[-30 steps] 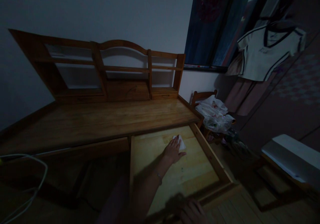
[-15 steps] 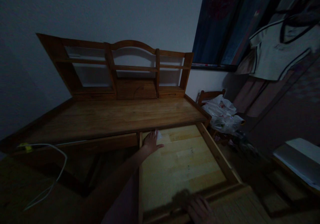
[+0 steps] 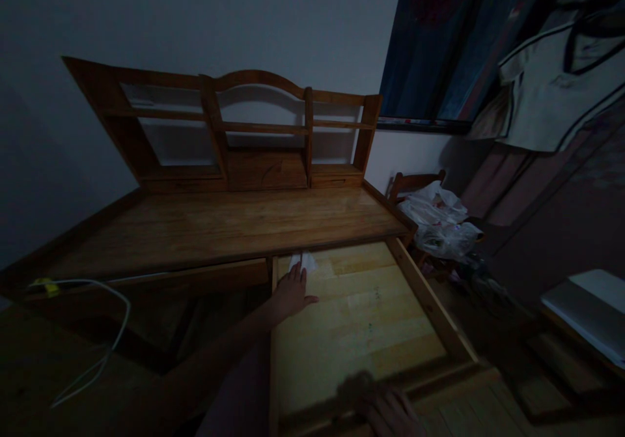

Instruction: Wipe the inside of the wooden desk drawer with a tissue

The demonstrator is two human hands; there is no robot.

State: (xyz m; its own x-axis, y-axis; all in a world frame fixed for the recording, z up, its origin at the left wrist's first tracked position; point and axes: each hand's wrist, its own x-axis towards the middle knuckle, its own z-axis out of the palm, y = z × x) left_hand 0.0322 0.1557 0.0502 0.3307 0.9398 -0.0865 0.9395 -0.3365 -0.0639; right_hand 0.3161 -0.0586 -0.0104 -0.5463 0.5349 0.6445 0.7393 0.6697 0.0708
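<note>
A wooden drawer (image 3: pixel 342 333) is pulled out from the desk, its pale bottom board showing. At its back left corner my left hand (image 3: pixel 291 294) lies flat, fingers stretched out and thumb apart. The fingertips rest on a thin white tissue (image 3: pixel 303 262), which spreads out beyond them against the drawer's bottom. My right hand (image 3: pixel 390 412), dim at the lower edge of the view, is curled over the drawer's front panel; its thumb is hard to make out.
The wooden desk (image 3: pixel 254 219) carries a shelf unit (image 3: pixel 263 127) against the wall. A white cable (image 3: pixel 127 310) hangs at the left. Plastic bags (image 3: pixel 434 206) sit on a chair (image 3: pixel 418 180) to the right. Clothes (image 3: pixel 541 95) hang near the window (image 3: pixel 434 53).
My left hand has slid back toward me a little, and more of the white tissue shows past its fingertips. The right hand stays on the drawer front. The view has shifted slightly.
</note>
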